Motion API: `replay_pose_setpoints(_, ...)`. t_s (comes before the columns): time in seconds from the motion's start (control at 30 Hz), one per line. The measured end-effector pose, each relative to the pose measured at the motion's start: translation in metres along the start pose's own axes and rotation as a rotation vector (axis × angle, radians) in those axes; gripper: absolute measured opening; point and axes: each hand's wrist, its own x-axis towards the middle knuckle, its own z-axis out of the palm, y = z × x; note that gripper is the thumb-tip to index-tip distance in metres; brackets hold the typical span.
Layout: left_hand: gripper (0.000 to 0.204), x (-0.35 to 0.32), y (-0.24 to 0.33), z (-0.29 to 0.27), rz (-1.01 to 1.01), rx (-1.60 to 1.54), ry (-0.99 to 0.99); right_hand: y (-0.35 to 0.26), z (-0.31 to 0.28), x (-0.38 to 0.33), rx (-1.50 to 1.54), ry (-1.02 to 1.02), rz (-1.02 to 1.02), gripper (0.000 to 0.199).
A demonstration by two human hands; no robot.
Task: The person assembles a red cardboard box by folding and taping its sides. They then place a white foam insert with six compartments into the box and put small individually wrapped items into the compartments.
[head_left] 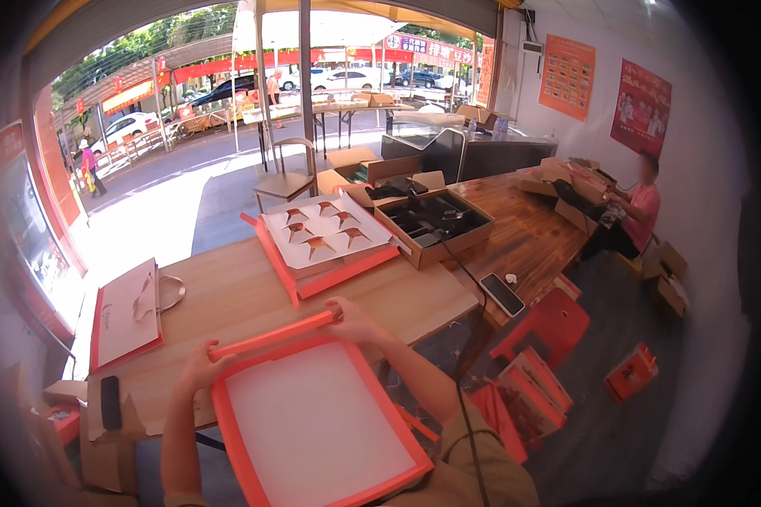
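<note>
At far left, a dark phone-like slab (110, 403) is lying on the table (220, 275), just past eight o'clock from my left hand; a paper bag (127, 317) is resting at ten. My left hand (203, 365) is closing its thumb and fingers around the near-left end of an orange-red strip (272, 335). The strip's long axis is running from my left hand toward half past two, slanting slightly up and away from me, and its other end is meeting my right hand. Below it, the red-edged box (321, 422) is showing its white face, lying at four o'clock from my left hand and about half past six from my right, so my two hands are standing over its far side. I cannot tell whether strip and box are joined. Near eleven thirty from my right hand, a red tray (347, 275) is sitting with its white cut-out insert. My right hand (349, 321) is curling shut on the strip's far-right end. Beyond it, an open carton (457, 245) is standing near one o'clock, and a smartphone (501, 294) is lying between two and three.
</note>
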Motion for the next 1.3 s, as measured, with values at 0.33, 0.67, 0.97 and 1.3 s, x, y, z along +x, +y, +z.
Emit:
replay_pose_setpoints(0.33,0.079,-0.002,0.029,-0.018,-0.158,-0.241,0.004,-0.010,-0.003,-0.020,0.072,0.166,0.099,0.099)
replay_pose_setpoints(0.67,0.050,-0.007,-0.010,-0.012,-0.047,-0.509,0.050,0.009,0.007,-0.006,0.016,0.166,0.038,0.076)
replay_pose_setpoints(0.97,0.023,0.005,-0.032,0.003,-0.200,-0.685,0.059,-0.010,0.005,-0.012,0.050,0.120,0.054,0.074)
replay_pose_setpoints(1.3,0.020,0.001,-0.053,0.014,-0.098,-0.994,-0.133,-0.003,0.007,-0.018,0.198,0.099,-0.010,0.042)
